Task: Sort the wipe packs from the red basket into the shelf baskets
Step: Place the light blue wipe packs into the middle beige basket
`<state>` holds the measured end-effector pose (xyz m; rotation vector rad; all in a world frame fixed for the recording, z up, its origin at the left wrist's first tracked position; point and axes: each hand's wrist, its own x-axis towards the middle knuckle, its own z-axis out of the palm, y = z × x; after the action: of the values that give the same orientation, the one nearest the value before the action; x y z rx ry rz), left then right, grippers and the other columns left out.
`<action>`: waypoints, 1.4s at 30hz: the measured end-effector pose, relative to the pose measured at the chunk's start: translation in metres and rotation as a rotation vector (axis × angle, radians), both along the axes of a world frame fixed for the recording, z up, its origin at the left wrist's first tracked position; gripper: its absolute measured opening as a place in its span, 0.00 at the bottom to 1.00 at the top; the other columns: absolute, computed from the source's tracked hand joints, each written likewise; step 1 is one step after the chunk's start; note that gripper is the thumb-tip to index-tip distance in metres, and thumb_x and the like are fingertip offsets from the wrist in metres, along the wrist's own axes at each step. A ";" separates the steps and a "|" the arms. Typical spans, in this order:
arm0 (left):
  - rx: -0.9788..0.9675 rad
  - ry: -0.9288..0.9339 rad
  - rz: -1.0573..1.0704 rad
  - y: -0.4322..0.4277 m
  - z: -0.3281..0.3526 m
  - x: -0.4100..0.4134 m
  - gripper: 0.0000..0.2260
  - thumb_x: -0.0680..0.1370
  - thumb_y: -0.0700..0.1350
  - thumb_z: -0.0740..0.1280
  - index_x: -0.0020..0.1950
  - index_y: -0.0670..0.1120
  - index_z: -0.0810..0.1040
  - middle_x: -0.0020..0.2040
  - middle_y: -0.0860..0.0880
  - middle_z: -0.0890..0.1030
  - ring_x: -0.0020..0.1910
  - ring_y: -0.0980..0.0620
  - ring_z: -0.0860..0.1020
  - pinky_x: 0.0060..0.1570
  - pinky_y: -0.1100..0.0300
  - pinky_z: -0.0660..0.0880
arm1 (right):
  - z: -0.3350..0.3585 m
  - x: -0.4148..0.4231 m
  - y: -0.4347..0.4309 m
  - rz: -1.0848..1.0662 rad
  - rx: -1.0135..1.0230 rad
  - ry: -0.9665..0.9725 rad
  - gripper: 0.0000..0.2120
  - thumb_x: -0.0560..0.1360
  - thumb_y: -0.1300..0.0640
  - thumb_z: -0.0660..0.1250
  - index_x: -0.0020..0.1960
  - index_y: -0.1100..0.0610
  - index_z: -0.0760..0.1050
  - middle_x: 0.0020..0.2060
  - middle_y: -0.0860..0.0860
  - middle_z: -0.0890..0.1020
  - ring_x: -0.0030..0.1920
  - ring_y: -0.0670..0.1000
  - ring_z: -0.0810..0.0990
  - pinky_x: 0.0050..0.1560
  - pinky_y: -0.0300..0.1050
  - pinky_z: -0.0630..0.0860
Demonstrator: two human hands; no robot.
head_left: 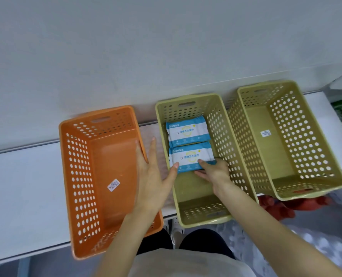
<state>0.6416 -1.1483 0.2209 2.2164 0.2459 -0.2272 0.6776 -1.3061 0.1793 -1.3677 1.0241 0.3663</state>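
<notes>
Left hand point(152, 176), right hand point(214, 173) on near wipe pack point(190, 156); middle basket point(204, 221)

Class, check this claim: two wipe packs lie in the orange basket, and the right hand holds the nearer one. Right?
No. The head view shows both wipe packs in the middle green basket, not the orange basket; the right hand does hold the nearer pack.

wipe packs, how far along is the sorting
Done: the rear pack lies in the middle basket. In hand: the right hand grips the near pack there, left hand touching it. Left: orange basket and right basket hold no packs; red basket mostly hidden.
</notes>
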 end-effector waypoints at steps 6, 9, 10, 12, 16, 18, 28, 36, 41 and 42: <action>-0.029 0.002 -0.012 0.002 -0.001 0.000 0.38 0.75 0.56 0.67 0.77 0.58 0.46 0.78 0.51 0.36 0.77 0.52 0.42 0.73 0.55 0.51 | -0.002 -0.003 0.004 -0.250 0.046 0.132 0.12 0.73 0.64 0.70 0.55 0.63 0.73 0.51 0.59 0.81 0.46 0.54 0.82 0.43 0.44 0.78; -0.029 0.014 -0.013 0.002 0.000 0.000 0.38 0.75 0.56 0.66 0.77 0.58 0.46 0.78 0.52 0.36 0.77 0.52 0.42 0.72 0.55 0.50 | -0.002 -0.003 0.005 -0.326 0.081 0.173 0.12 0.73 0.63 0.71 0.54 0.63 0.74 0.50 0.58 0.81 0.43 0.52 0.81 0.41 0.45 0.79; -0.028 0.013 -0.011 0.002 -0.001 0.000 0.38 0.75 0.56 0.66 0.77 0.58 0.46 0.78 0.52 0.36 0.77 0.52 0.42 0.72 0.55 0.50 | -0.002 -0.004 0.006 -0.351 0.088 0.174 0.10 0.72 0.63 0.71 0.52 0.63 0.74 0.49 0.58 0.81 0.42 0.52 0.81 0.40 0.45 0.79; -0.013 0.007 -0.011 0.001 -0.002 0.000 0.37 0.75 0.57 0.66 0.78 0.57 0.47 0.78 0.52 0.36 0.77 0.52 0.42 0.71 0.56 0.50 | -0.002 -0.004 0.009 -0.406 0.091 0.163 0.10 0.72 0.64 0.71 0.51 0.62 0.74 0.48 0.57 0.81 0.43 0.52 0.81 0.39 0.44 0.79; 0.023 -0.002 -0.010 0.001 0.000 -0.001 0.36 0.76 0.58 0.65 0.78 0.55 0.49 0.78 0.53 0.37 0.77 0.53 0.43 0.69 0.60 0.48 | -0.002 -0.007 0.011 -0.432 0.124 0.125 0.13 0.72 0.64 0.71 0.55 0.64 0.75 0.46 0.57 0.82 0.40 0.51 0.82 0.34 0.40 0.79; 0.048 0.005 -0.010 -0.001 0.002 -0.002 0.35 0.76 0.58 0.64 0.78 0.54 0.50 0.78 0.53 0.37 0.77 0.52 0.44 0.68 0.61 0.48 | 0.000 -0.008 0.009 -0.412 0.145 0.138 0.12 0.72 0.63 0.72 0.54 0.64 0.75 0.41 0.56 0.81 0.36 0.50 0.81 0.31 0.40 0.80; 0.180 -0.138 0.169 0.020 0.040 -0.049 0.30 0.76 0.65 0.58 0.75 0.52 0.63 0.78 0.52 0.52 0.75 0.52 0.57 0.70 0.52 0.60 | 0.073 -0.026 0.001 0.641 -0.201 -0.383 0.04 0.75 0.56 0.68 0.49 0.54 0.75 0.46 0.48 0.81 0.45 0.49 0.81 0.48 0.43 0.77; -0.071 -0.245 0.674 0.080 0.081 -0.199 0.17 0.75 0.56 0.68 0.63 0.60 0.71 0.56 0.61 0.78 0.53 0.67 0.77 0.52 0.72 0.71 | 0.128 -0.081 0.094 1.378 -0.235 -1.019 0.21 0.72 0.46 0.67 0.64 0.45 0.69 0.61 0.43 0.74 0.61 0.44 0.73 0.63 0.38 0.66; -0.063 -0.262 0.984 0.129 0.072 -0.314 0.16 0.77 0.49 0.68 0.64 0.58 0.72 0.55 0.59 0.80 0.55 0.63 0.78 0.58 0.65 0.72 | 0.117 -0.165 0.187 1.787 -0.051 -1.027 0.26 0.74 0.51 0.69 0.68 0.41 0.64 0.62 0.40 0.74 0.59 0.40 0.75 0.60 0.37 0.70; -0.051 -0.256 1.041 0.138 0.066 -0.336 0.15 0.77 0.46 0.67 0.63 0.58 0.72 0.54 0.60 0.80 0.54 0.64 0.78 0.58 0.65 0.72 | 0.110 -0.183 0.205 1.871 -0.076 -1.060 0.26 0.74 0.50 0.68 0.69 0.42 0.64 0.63 0.40 0.74 0.60 0.41 0.74 0.61 0.40 0.71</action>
<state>0.3053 -1.0105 0.2870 1.7698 1.1637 0.6009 0.4944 -1.1012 0.2894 -1.8537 -1.3392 0.7568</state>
